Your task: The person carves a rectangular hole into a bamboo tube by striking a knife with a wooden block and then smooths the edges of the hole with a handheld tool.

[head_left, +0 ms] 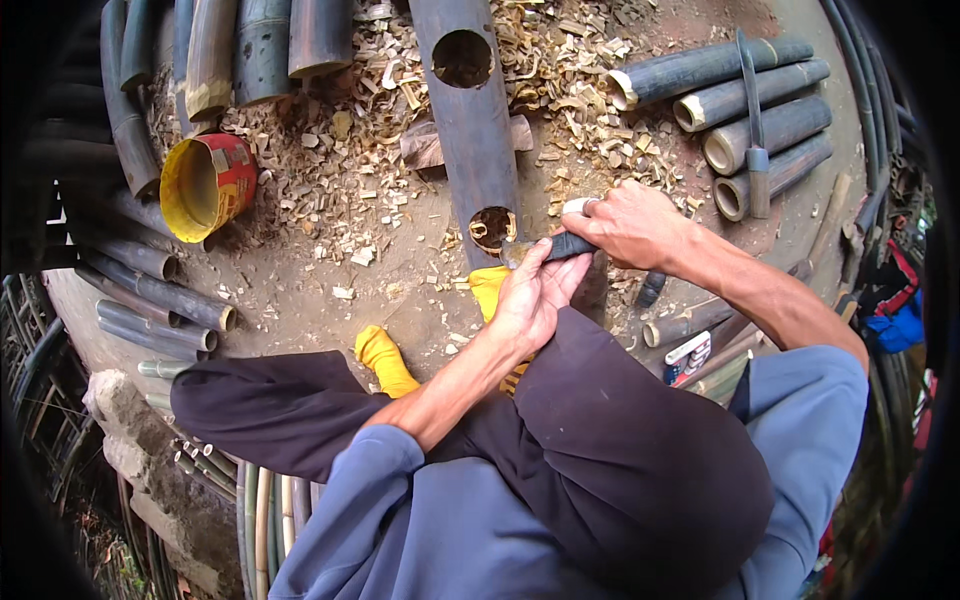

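A thick dark bamboo pole (478,130) runs away from me between my feet, with a round hole (462,58) farther up and another hole (492,229) at the near end. Shavings sit inside the near hole. My right hand (625,225) grips the black-wrapped handle of a short-bladed knife (517,254), its thumb wrapped in white. My left hand (540,285) closes around the front of the knife, thumb on the blade by the near hole. Part of the blade is hidden by the left fingers. A yellow-socked foot (487,286) is beside the pole's near end.
Wood chips (340,180) cover the ground around a wooden block (422,146) under the pole. At left stands a red and yellow tin (205,188) near bamboo lengths (264,50). A long-bladed machete (756,150) lies across cut bamboo pieces (720,70) at right.
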`<state>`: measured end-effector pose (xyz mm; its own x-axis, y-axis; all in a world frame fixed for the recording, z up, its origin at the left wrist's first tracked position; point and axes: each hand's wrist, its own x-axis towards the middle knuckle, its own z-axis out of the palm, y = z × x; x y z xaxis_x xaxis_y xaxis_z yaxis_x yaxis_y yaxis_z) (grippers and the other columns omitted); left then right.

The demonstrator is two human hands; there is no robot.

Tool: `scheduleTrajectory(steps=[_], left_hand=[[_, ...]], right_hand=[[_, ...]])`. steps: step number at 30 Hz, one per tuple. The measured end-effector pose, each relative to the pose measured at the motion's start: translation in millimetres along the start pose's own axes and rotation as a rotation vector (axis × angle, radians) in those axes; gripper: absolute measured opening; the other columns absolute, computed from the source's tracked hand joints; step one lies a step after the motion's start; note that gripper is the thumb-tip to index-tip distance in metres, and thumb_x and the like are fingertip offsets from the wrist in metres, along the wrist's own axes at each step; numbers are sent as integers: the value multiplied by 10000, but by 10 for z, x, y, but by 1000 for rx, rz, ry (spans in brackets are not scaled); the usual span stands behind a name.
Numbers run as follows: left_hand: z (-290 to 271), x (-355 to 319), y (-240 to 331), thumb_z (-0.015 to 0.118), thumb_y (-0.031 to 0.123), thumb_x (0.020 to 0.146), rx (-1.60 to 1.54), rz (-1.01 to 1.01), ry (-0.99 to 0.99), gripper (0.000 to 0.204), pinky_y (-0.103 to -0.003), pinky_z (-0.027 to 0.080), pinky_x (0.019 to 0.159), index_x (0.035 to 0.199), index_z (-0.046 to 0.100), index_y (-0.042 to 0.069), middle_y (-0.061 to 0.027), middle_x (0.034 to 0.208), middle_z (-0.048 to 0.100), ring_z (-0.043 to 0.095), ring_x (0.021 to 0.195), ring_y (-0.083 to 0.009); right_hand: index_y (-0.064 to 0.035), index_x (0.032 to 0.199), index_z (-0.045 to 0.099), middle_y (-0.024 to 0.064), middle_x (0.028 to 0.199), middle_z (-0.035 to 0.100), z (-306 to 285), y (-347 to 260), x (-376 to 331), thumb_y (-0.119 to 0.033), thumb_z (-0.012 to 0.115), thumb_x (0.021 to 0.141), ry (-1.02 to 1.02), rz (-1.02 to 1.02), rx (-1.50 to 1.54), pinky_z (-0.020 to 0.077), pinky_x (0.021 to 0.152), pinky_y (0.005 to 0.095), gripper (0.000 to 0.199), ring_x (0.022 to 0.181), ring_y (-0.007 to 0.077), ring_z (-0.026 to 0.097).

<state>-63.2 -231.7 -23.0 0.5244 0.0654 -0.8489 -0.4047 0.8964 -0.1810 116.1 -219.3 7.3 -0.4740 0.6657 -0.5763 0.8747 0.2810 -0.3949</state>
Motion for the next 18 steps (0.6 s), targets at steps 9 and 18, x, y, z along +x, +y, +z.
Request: scheduleTrajectory(steps=[9, 18], left_hand=[[-65, 44, 499, 405, 132, 920, 749, -297, 317, 312, -315, 595, 700, 910, 508, -162, -293, 897, 617, 671, 765, -312], [-63, -488, 541, 799, 364, 652, 1320, -26, -390, 980, -377, 358, 1003, 1380, 270, -24, -189, 1235, 502, 470, 1174, -267]], right_hand=[[-42, 959, 470, 225, 650, 595, 795, -703, -73, -125, 621, 727, 93, 367, 985, 493, 569, 472, 289, 630, 409, 609], [12, 1072, 541, 158, 971, 615, 388, -1028, -184, -275, 672, 794, 561, 399, 1634, 472, 781, 325, 421, 908, 204, 605]])
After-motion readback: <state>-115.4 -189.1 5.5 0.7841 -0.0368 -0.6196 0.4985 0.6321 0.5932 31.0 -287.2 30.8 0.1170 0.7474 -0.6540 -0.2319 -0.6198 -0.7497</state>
